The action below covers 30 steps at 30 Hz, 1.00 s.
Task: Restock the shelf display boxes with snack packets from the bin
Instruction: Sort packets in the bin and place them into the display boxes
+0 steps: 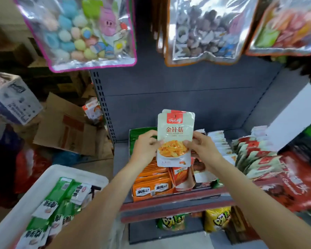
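Note:
I hold a small stack of white snack packets [175,133] with a red top label upright above the shelf. My left hand [145,147] grips the stack's left edge and my right hand [202,147] grips its right edge. Below them stands an orange display box [153,192] full of orange packets, with a smaller orange box [182,177] to its right. The white bin [48,177] at lower left holds several green and white packets [61,200].
Rows of white packets [220,142] and red-topped packets [251,150] fill the shelf on the right. Large clear toy and snack bags [83,31] hang overhead. Cardboard boxes [66,126] lie on the floor at left. Yellow and green bags [217,220] sit on the lower shelf.

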Available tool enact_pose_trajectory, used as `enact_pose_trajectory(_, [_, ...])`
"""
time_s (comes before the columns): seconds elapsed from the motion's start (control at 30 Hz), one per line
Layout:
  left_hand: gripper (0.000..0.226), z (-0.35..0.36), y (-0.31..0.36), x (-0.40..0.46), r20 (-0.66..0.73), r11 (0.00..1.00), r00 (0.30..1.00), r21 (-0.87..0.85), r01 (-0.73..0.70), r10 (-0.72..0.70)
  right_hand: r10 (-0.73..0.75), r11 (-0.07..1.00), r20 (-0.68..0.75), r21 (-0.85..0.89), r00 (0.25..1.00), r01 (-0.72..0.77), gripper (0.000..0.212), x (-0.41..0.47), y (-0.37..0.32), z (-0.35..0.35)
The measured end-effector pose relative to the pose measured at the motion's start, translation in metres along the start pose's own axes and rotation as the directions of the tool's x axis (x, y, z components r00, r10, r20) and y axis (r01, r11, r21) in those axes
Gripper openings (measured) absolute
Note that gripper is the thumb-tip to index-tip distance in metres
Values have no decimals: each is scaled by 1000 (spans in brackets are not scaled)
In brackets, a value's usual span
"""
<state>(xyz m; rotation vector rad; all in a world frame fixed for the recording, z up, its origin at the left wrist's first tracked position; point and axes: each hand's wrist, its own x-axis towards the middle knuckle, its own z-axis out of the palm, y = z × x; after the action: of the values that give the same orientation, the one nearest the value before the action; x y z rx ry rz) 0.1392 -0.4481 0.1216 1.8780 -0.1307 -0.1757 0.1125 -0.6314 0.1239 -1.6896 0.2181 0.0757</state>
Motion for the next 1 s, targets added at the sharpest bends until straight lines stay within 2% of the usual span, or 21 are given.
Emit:
enact_pose_trajectory(0.13, [7,69,25,18,53,998,998,38,-45,43,3,1000,-105,27,994,0,15,-3,7,-72])
enact_pose_trajectory(0.23, [10,127,47,25,54,997,996,11,-78,77,-15,1000,-123,19,992,18,12,-5,13,-129])
enact_pose_trajectory(0.33, [19,176,63,33,-3,993,993,-13,-116,116,-50,999,-103,2,993,51,25,-4,16,-180])
enact_pose_trajectory(0.43, [8,213,73,42,-83,985,983,-29,-168,165,-108,994,-83,-37,991,105,30,3,15,-218])
enact_pose_trajectory(0.63, [11,258,83,49,-184,985,968,-10,-173,168,-199,978,-81,-83,977,193,29,24,21,-253])
enact_pose_trajectory(0.83, [11,276,81,53,-252,988,956,48,-144,151,-201,977,-52,-83,978,196,29,39,31,-268])
enact_pose_trajectory(1.0, [12,280,86,47,-228,984,961,112,-136,158,-195,978,-6,-72,981,194,25,39,39,-281])
